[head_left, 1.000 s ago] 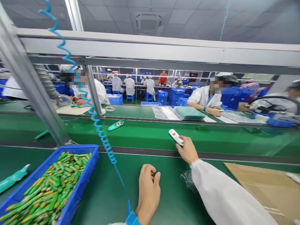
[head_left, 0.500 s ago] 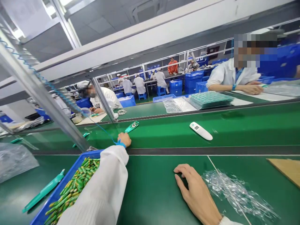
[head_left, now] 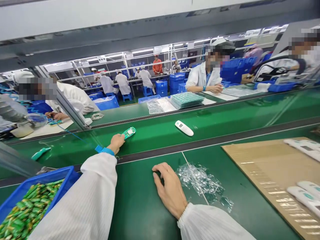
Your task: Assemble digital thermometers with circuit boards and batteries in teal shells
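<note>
My left hand [head_left: 116,143], in a blue wristband, reaches out over the green conveyor belt [head_left: 155,135]. Its fingers are closed on the near end of a green thermometer half-shell [head_left: 129,132] with a circuit board showing in it. My right hand [head_left: 170,186] is low over the green tabletop, fingers loosely bent and thumb apart, holding nothing. Just right of it is a crumpled heap of transparent plastic film [head_left: 201,181]. A white handheld thermometer [head_left: 184,128] lies on the belt, right of the half-shell.
A blue bin [head_left: 71,173] of green and yellow batteries stands at lower left. Cardboard [head_left: 252,160] with white thermometers [head_left: 303,196] on it lies at right. Another green shell [head_left: 41,153] is on the belt. Co-workers sit across the belt, near stacked green trays [head_left: 187,100].
My view has turned right, bringing the cardboard and its thermometers into sight. My left hand has come to the half-shell and closed on its end. My right hand keeps its loose bend.
</note>
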Demonstrator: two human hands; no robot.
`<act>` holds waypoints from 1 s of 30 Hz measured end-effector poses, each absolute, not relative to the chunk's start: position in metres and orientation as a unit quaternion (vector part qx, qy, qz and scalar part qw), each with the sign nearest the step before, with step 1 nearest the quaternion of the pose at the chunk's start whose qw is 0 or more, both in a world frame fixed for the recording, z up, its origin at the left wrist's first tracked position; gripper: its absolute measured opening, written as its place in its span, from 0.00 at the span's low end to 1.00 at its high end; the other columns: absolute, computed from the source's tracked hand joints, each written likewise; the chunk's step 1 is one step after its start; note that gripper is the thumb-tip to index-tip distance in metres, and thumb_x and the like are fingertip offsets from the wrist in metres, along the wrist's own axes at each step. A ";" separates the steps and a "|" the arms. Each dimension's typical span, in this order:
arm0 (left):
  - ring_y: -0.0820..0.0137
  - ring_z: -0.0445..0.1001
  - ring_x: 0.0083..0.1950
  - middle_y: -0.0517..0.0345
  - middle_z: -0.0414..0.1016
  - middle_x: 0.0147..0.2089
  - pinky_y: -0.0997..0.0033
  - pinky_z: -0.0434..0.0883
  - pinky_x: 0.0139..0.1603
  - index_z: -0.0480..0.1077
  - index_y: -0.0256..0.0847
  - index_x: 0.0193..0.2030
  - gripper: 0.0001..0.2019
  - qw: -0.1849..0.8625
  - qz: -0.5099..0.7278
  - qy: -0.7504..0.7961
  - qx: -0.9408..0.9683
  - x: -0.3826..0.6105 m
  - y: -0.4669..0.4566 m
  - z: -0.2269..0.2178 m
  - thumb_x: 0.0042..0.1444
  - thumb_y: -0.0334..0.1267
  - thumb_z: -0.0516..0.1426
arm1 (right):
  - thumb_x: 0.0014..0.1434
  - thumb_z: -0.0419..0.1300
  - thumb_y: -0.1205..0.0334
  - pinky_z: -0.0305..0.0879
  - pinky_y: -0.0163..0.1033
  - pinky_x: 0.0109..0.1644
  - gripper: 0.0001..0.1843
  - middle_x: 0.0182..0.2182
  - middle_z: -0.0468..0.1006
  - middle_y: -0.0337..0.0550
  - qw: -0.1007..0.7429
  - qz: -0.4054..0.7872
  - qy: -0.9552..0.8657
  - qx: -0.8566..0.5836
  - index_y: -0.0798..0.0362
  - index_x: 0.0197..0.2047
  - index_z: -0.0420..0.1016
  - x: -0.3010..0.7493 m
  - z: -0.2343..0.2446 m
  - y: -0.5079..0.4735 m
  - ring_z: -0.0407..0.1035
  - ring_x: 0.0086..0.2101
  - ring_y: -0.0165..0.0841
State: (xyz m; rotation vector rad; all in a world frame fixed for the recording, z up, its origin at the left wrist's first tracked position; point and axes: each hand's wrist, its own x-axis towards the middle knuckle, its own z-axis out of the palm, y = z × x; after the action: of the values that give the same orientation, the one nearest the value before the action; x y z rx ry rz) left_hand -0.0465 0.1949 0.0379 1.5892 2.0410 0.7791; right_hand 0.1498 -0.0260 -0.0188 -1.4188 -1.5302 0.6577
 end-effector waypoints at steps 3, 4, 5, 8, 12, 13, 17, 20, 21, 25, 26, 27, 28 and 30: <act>0.67 0.77 0.39 0.53 0.79 0.39 0.66 0.74 0.42 0.72 0.35 0.45 0.13 0.298 0.295 0.670 0.612 -0.028 0.132 0.044 0.67 0.42 0.52 | 0.67 0.52 0.53 0.62 0.36 0.41 0.15 0.42 0.71 0.41 0.520 0.269 -0.567 -0.580 0.47 0.53 0.71 0.152 -0.016 -0.025 0.62 0.31 0.25; 0.68 0.77 0.37 0.55 0.79 0.35 0.68 0.72 0.41 0.72 0.36 0.42 0.13 0.311 0.302 0.647 0.627 -0.023 0.107 0.044 0.67 0.43 0.51 | 0.66 0.53 0.52 0.62 0.35 0.40 0.17 0.42 0.71 0.41 0.541 0.266 -0.544 -0.584 0.48 0.55 0.70 0.153 -0.016 -0.024 0.61 0.30 0.24; 0.67 0.77 0.37 0.56 0.79 0.33 0.69 0.70 0.41 0.72 0.38 0.39 0.13 0.319 0.308 0.626 0.641 -0.018 0.081 0.043 0.66 0.43 0.51 | 0.65 0.55 0.50 0.62 0.35 0.38 0.19 0.42 0.71 0.41 0.558 0.265 -0.524 -0.587 0.48 0.55 0.69 0.154 -0.016 -0.024 0.60 0.29 0.23; 0.66 0.75 0.37 0.58 0.79 0.32 0.70 0.67 0.40 0.71 0.42 0.36 0.15 0.331 0.328 0.580 0.668 -0.006 0.012 0.035 0.64 0.49 0.52 | 0.62 0.58 0.47 0.62 0.34 0.38 0.21 0.40 0.70 0.41 0.579 0.269 -0.500 -0.585 0.52 0.53 0.70 0.157 -0.018 -0.022 0.61 0.29 0.23; 0.64 0.74 0.37 0.56 0.79 0.34 0.68 0.65 0.40 0.70 0.43 0.36 0.19 0.361 0.376 0.569 0.636 0.004 -0.034 0.025 0.64 0.56 0.48 | 0.62 0.58 0.50 0.60 0.34 0.38 0.15 0.34 0.67 0.40 0.565 0.284 -0.517 -0.577 0.55 0.38 0.74 0.159 -0.017 -0.024 0.59 0.30 0.24; 0.64 0.74 0.37 0.56 0.79 0.34 0.68 0.65 0.40 0.70 0.43 0.36 0.20 0.368 0.384 0.572 0.624 0.004 -0.037 0.022 0.64 0.56 0.48 | 0.62 0.58 0.52 0.59 0.34 0.38 0.14 0.33 0.67 0.40 0.557 0.290 -0.527 -0.573 0.55 0.36 0.74 0.158 -0.015 -0.027 0.59 0.30 0.25; 0.64 0.74 0.36 0.55 0.78 0.31 0.67 0.65 0.40 0.72 0.41 0.35 0.21 0.374 0.420 0.586 0.583 -0.002 -0.030 0.008 0.62 0.58 0.51 | 0.63 0.57 0.55 0.57 0.34 0.40 0.13 0.33 0.66 0.40 0.534 0.286 -0.588 -0.536 0.55 0.31 0.70 0.159 -0.004 -0.044 0.61 0.33 0.26; 0.64 0.74 0.34 0.52 0.79 0.31 0.66 0.66 0.39 0.74 0.39 0.35 0.24 0.390 0.459 0.595 0.532 -0.011 -0.021 -0.001 0.58 0.60 0.54 | 0.65 0.55 0.55 0.55 0.35 0.42 0.14 0.33 0.68 0.41 0.492 0.209 -0.619 -0.576 0.55 0.31 0.69 0.176 -0.004 -0.061 0.62 0.36 0.29; 0.64 0.75 0.34 0.50 0.80 0.32 0.66 0.67 0.39 0.75 0.37 0.37 0.24 0.415 0.477 0.584 0.509 -0.013 -0.020 -0.002 0.57 0.60 0.55 | 0.64 0.55 0.55 0.54 0.36 0.41 0.14 0.33 0.69 0.42 0.462 0.158 -0.616 -0.618 0.55 0.31 0.70 0.186 -0.006 -0.066 0.62 0.36 0.30; 0.67 0.75 0.37 0.48 0.82 0.42 0.69 0.69 0.38 0.74 0.37 0.50 0.30 0.551 0.559 0.489 0.381 -0.016 -0.020 0.003 0.46 0.57 0.66 | 0.62 0.57 0.56 0.50 0.38 0.42 0.10 0.33 0.72 0.42 0.298 0.026 -0.591 -0.749 0.52 0.34 0.74 0.239 -0.008 -0.085 0.63 0.37 0.32; 0.67 0.76 0.39 0.49 0.81 0.45 0.70 0.70 0.39 0.73 0.38 0.52 0.32 0.577 0.567 0.470 0.354 -0.016 -0.020 0.006 0.44 0.55 0.68 | 0.62 0.58 0.56 0.52 0.37 0.43 0.08 0.34 0.73 0.41 0.273 0.037 -0.594 -0.755 0.51 0.38 0.75 0.256 -0.005 -0.088 0.64 0.37 0.32; 0.67 0.76 0.43 0.50 0.81 0.47 0.71 0.71 0.40 0.74 0.39 0.53 0.32 0.596 0.565 0.459 0.338 -0.016 -0.019 0.008 0.43 0.53 0.69 | 0.61 0.58 0.57 0.54 0.37 0.44 0.09 0.37 0.74 0.40 0.252 0.052 -0.594 -0.762 0.49 0.43 0.74 0.273 0.000 -0.093 0.66 0.38 0.30; 0.66 0.76 0.47 0.51 0.80 0.51 0.73 0.72 0.41 0.74 0.41 0.54 0.31 0.609 0.555 0.457 0.334 -0.016 -0.018 0.011 0.44 0.52 0.70 | 0.61 0.58 0.57 0.56 0.35 0.45 0.12 0.40 0.75 0.39 0.233 0.060 -0.586 -0.774 0.47 0.49 0.73 0.291 0.008 -0.097 0.67 0.38 0.29; 0.63 0.74 0.55 0.55 0.79 0.54 0.73 0.74 0.45 0.75 0.45 0.54 0.29 0.625 0.530 0.459 0.344 -0.017 -0.017 0.017 0.45 0.51 0.70 | 0.63 0.56 0.56 0.60 0.34 0.46 0.18 0.45 0.75 0.40 0.193 0.044 -0.543 -0.816 0.47 0.55 0.70 0.329 0.026 -0.110 0.68 0.39 0.27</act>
State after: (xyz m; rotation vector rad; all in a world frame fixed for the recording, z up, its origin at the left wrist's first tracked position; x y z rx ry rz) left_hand -0.0165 -0.0170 0.0169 0.7903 1.0536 1.2156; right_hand 0.3289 -0.1102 0.0259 -2.2901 -1.5232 0.1223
